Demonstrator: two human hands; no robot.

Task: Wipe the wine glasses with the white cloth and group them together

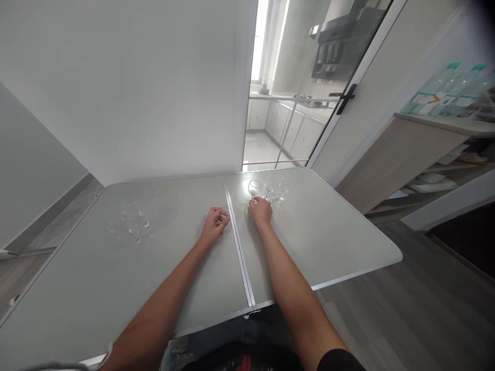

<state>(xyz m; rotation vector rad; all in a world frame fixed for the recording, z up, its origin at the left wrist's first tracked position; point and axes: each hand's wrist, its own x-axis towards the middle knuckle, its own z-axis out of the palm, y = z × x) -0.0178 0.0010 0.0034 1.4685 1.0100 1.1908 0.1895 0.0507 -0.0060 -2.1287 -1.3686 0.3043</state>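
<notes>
Grips the stem of a clear glass (pixel 254 187) between thumb and fingertips of the right hand (pixel 261 210), just right of the frame's centre, bowl uppermost; cannot tell whether lifted or resting on its foot. Holds the left hand (pixel 215 221) loosely curled near the middle of the frame, beside a metal seam (pixel 238 245), with nothing visible in the grasp. Close to the right hand, just beyond and to the right, shows a second glass (pixel 268 186) and a third glass (pixel 282 186), both upright. Toward the left of the frame, shows a loose cluster of clear pieces (pixel 133 221) on the grey table (pixel 336 232), glinting, too faint to make out singly. At the bottom right edge, shows a black sleeve (pixel 340 360). Farther out, shows a white wall (pixel 154 87) at upper left and a glazed door (pixel 290 77) with a black handle (pixel 347 98) at upper right. In the far upper right, shows clear bottles (pixel 444 93) with green caps atop a wooden shelf unit (pixel 410 149); at lower right, dark floorboards (pixel 371 314).
</notes>
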